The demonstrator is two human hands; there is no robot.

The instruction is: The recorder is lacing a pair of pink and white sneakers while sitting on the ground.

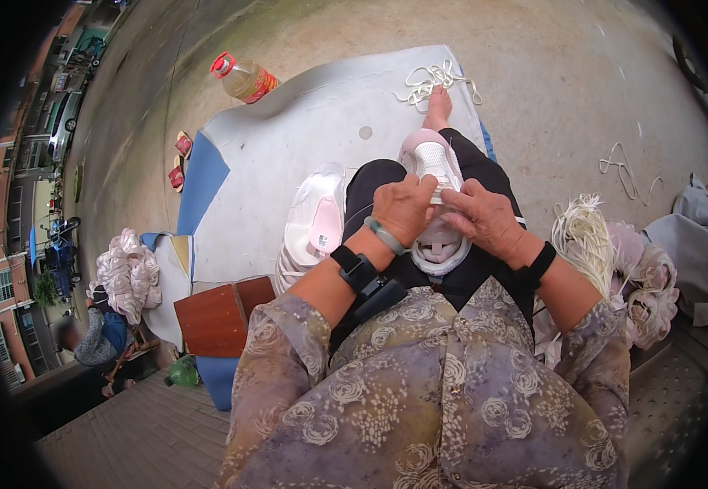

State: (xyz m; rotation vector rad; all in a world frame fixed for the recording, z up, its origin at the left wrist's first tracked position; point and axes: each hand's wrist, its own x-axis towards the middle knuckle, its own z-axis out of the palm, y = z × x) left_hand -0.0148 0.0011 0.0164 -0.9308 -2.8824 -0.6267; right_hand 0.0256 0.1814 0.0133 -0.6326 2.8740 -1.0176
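Note:
A white and pink sneaker (430, 155) lies on my lap between my thighs, its toe pointing away from me. My left hand (405, 205) is closed, pinching at the sneaker's lacing area from the left. From the right, my right hand (484, 216) is closed too, thumb and forefinger meeting the same spot. Any lace between the fingertips is too small to make out. The sneaker's opening (439, 251) shows below my hands. Left of my thigh sits a stack of white shoes (301, 224), the top one with a pink insole (325, 226).
Loose white laces (431, 81) lie by my bare foot on the grey mat (288, 138). At right are a lace bundle (584, 236) and bundled pink-white shoes (651, 293). An oil bottle (244, 79) stands at the mat's far edge. Another person (97, 334) sits at far left.

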